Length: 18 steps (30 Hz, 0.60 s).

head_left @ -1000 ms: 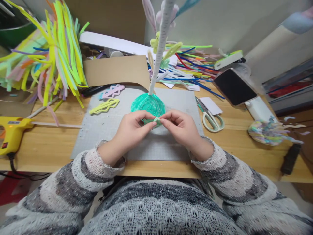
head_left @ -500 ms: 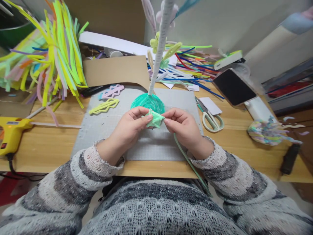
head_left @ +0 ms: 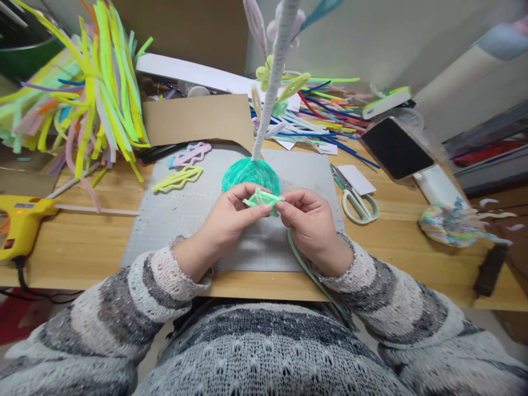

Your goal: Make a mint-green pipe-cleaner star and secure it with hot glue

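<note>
A folded light-green pipe cleaner [head_left: 266, 198] is pinched between both hands over the grey cutting mat [head_left: 173, 220]. My left hand [head_left: 229, 217] grips its left side, thumb laid along the front. My right hand [head_left: 309, 223] pinches its right end with thumb and fingertips. A green strand [head_left: 303, 259] hangs below my right hand and runs over the table edge; whether it joins the folded piece is hidden. Just behind my hands stands a round teal base [head_left: 251, 173] with a white-wrapped stem [head_left: 270, 91] rising from it, carrying pastel loops and petals.
On the mat's left lie yellow [head_left: 177, 179] and pink [head_left: 192, 154] zigzag pipe-cleaner shapes. A yellow glue gun [head_left: 22, 225] rests far left, below a pipe-cleaner bundle [head_left: 103, 82]. Scissors [head_left: 359, 203], a phone [head_left: 398, 147] and a pastel coil [head_left: 447, 224] are at right. Cardboard [head_left: 198, 121] stands behind.
The light-green piece has been tilted, showing a flatter, more open-edged side. My left thumb has slid right across its front, and both hands stay closed on it.
</note>
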Motion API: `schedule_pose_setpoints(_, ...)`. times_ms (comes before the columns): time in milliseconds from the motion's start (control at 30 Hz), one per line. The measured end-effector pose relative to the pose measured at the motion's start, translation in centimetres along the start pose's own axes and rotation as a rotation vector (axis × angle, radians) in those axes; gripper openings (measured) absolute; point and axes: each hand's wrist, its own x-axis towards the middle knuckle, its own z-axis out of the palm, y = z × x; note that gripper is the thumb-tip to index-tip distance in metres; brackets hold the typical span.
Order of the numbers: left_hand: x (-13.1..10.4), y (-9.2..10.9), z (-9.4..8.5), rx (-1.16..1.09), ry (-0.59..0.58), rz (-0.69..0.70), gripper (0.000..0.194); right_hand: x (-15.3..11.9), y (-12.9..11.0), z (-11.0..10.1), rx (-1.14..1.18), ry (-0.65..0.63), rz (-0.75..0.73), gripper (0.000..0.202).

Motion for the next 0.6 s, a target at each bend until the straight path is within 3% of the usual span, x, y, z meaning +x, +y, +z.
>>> schedule_pose_setpoints(333, 0.02, -0.62, 0.03, -0.023, 0.028, 0.002, 0.019, -0.17, 0.62, 0.39, 0.027, -0.015, -0.038, 0.02)
schedule_pose_setpoints(600, 0.23, -0.41, 0.1, -0.004, 0.071, -0.002, 0.02, -0.48, 0.42, 0.25, -0.08, -0.024, -0.121, 0.008)
